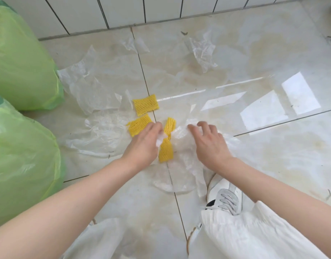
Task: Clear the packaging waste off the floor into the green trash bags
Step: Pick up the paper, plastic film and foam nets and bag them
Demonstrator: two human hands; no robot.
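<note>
Several yellow foam nets lie on the glossy floor tiles: one [146, 105] farthest from me, one [139, 124] at my left hand's fingertips, one [169, 125] between my hands, one [166, 150] nearest me. Thin clear plastic sheets [93, 86] are spread around them. My left hand [144, 144] pinches a crumpled bit of clear plastic [160, 140] beside the nets. My right hand [209, 144] presses down with curled fingers on another clear sheet [181, 135]. Two full green trash bags [20, 68] [24, 159] stand at the left.
A white tiled wall [123, 12] runs along the far side. More clear plastic [203, 51] lies near the wall at the right. My white shoe [224, 195] and white trousers [254, 234] are at the bottom, close to the sheet under my right hand.
</note>
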